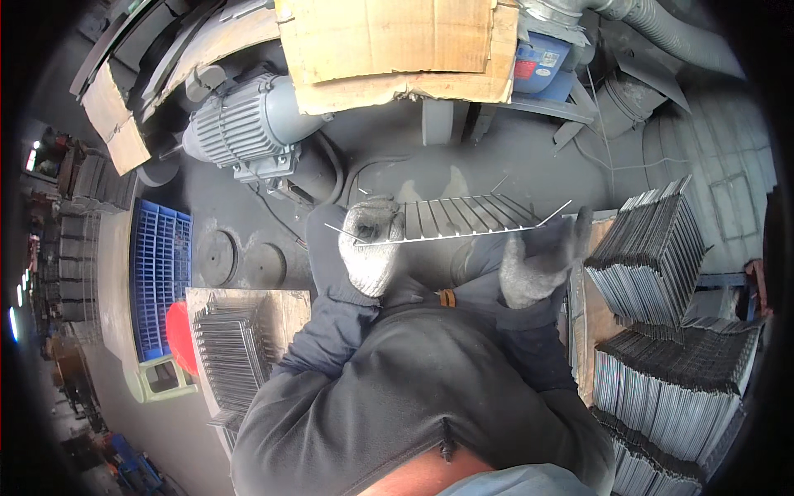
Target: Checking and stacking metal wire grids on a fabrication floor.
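My left hand (370,248), in a grey-white work glove, is closed around the left end of a metal wire rack (463,236). The rack has thin parallel bars between two rails, with wire ends sticking out at its corners. It is held up in front of my lap, level with my knees. My right hand (538,269), gloved the same way, is just below the rack's right end. Its thumb and fingers are spread apart with nothing between them, and it looks slightly blurred.
Tall stacks of similar wire racks (649,256) stand on my right, and a smaller stack (231,351) rests on a board at my left. A grey motor (244,124) and a cardboard-covered machine (397,41) are ahead. A blue plastic crate (161,277) lies beyond the left stack.
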A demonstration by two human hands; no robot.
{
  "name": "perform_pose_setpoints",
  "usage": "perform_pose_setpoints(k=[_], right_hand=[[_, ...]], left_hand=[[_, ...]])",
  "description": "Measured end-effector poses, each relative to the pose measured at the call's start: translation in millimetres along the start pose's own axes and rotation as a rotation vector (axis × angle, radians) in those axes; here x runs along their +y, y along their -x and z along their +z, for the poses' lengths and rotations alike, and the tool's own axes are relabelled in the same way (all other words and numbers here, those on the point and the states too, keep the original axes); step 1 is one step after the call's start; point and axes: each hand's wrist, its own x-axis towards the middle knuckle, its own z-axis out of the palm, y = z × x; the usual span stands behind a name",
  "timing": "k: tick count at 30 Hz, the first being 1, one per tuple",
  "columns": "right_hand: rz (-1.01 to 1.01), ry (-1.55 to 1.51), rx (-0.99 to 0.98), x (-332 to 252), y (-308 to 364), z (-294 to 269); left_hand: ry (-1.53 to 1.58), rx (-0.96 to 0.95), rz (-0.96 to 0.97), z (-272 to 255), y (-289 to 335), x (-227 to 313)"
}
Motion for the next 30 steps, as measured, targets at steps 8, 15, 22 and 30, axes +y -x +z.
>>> perform_pose_setpoints(k=[8,15,22,30], right_hand=[[-0.166,-0.086,-0.134,-41,-6,20],[0.359,-0.767,-0.535,-39,7,31],[1.156,-1.251,-0.274,-34,48,49],[0.786,-0.968,-0.216,-10,30,52]], left_hand=[[-0.319,-0.018,0.169,-25,-1,-8],[-0.438,0.218,0.195,12,-17,52],[0.691,0.102,-0.797,29,-9,34],[0.241,0.219,-0.346,5,-22,-13]])
